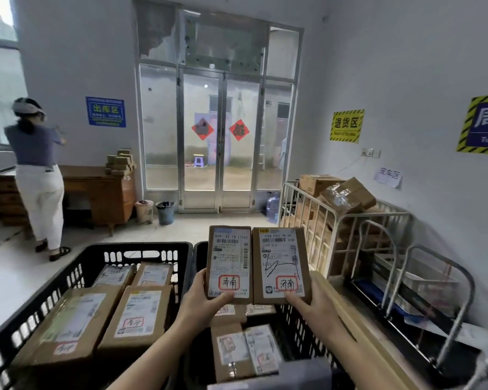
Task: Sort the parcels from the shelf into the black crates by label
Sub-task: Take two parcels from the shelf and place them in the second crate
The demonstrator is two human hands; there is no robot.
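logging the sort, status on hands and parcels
Left hand holds left parcel, right hand holds right parcel. Both stamped alike, above right black crate. Nothing blocking the drop.

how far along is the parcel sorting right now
Done: several parcels lie in the left crate, a few in the right crate. In hand: the left hand holds the left box, the right hand the right box, above the right crate, stamps matching. Left: placing these two; the shelf is out of view, so what remains is unclear.
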